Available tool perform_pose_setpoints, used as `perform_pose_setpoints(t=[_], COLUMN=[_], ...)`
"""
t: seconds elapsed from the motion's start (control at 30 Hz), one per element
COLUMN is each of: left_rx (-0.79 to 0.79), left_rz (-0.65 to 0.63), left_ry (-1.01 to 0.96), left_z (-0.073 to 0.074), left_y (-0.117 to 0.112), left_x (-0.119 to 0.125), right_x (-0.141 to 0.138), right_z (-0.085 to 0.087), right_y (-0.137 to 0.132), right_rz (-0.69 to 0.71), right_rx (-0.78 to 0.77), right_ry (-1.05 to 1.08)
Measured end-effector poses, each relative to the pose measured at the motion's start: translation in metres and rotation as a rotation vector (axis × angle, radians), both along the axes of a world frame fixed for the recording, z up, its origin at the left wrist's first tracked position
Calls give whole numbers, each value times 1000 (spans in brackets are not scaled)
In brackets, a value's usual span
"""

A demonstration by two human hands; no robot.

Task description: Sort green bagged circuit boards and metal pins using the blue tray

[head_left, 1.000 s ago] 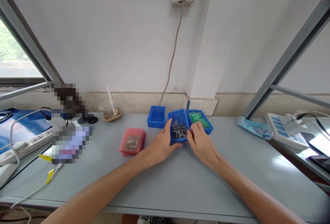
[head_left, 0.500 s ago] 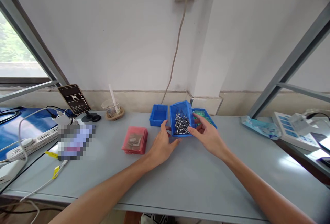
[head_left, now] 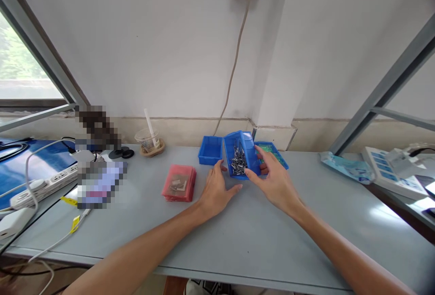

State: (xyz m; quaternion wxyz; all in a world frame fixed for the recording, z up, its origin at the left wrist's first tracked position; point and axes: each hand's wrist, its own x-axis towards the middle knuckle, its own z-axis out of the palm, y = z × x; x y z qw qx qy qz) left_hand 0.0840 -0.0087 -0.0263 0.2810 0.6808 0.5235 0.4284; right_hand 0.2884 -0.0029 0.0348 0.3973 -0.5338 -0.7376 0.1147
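A blue plastic bin (head_left: 250,150) stands tilted toward the left, and thin shiny metal pins or screws (head_left: 238,161) lie heaped against its left side. My right hand (head_left: 277,177) grips the bin's right wall, thumb at the front and fingers behind. My left hand (head_left: 216,191) rests low at the bin's front left, fingers spread and thumb apart, without a grip on it. To the left stands a second blue bin (head_left: 210,161). Behind my right hand is a blue tray (head_left: 284,164) with green circuit boards (head_left: 271,149), partly hidden.
A stack of red plastic bags (head_left: 178,187) lies left of my left hand. Farther left are a plastic cup (head_left: 147,140) with a straw, a power strip (head_left: 56,179) and cables. A light-blue packet (head_left: 348,168) and a white socket unit (head_left: 390,172) are at the right.
My right hand has tipped the pin-filled bin further left, so its right wall rises and the pins gather. My left hand has come off the bin and sits slightly lower.
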Motion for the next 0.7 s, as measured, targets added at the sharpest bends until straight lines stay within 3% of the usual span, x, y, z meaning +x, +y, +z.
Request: perform_pose_setpoints(t=[0.23,0.53,0.7], left_rx=[23,-2,12], left_rz=[-11,-6,8], left_ry=[17,30,137], left_z=[-2,-3,-2], left_y=[-1,-3,-5], left_x=[1,1,1], right_x=[-1,1,1], right_z=[-3,-6,-3], right_y=[2,7,3], right_rz=[-13,-35,-23], right_rx=[34,-22,28], right_ry=[-61,109,85])
